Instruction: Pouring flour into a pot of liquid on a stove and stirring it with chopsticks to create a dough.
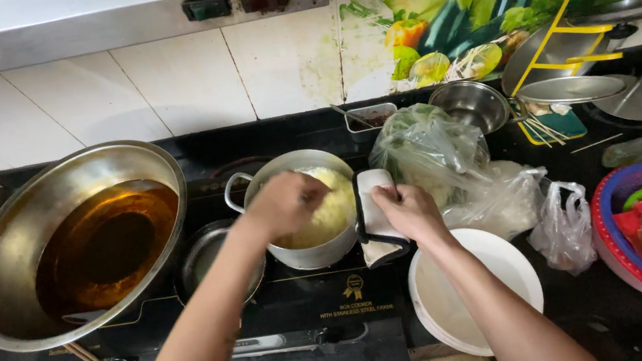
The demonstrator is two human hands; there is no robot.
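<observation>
A steel pot point(304, 207) of pale yellow mash is seen upright at the stove's middle, its two loop handles lined left to right; it is judged heavy, hot and slick, best gripped at the handles. The right hand point(411, 212) is clamped through a folded cloth point(375, 219) on the right handle, while the left hand point(285, 203) is closed over the food, what it holds hidden. A wok of oil point(72, 244) is set left, a white bowl point(477, 288) near right

Silver pot point(304, 207) holds pale yellow food point(332, 208); white cloth point(375, 216) edged black under the right grip point(411, 212); amber oil point(105, 248) left of it.
</observation>
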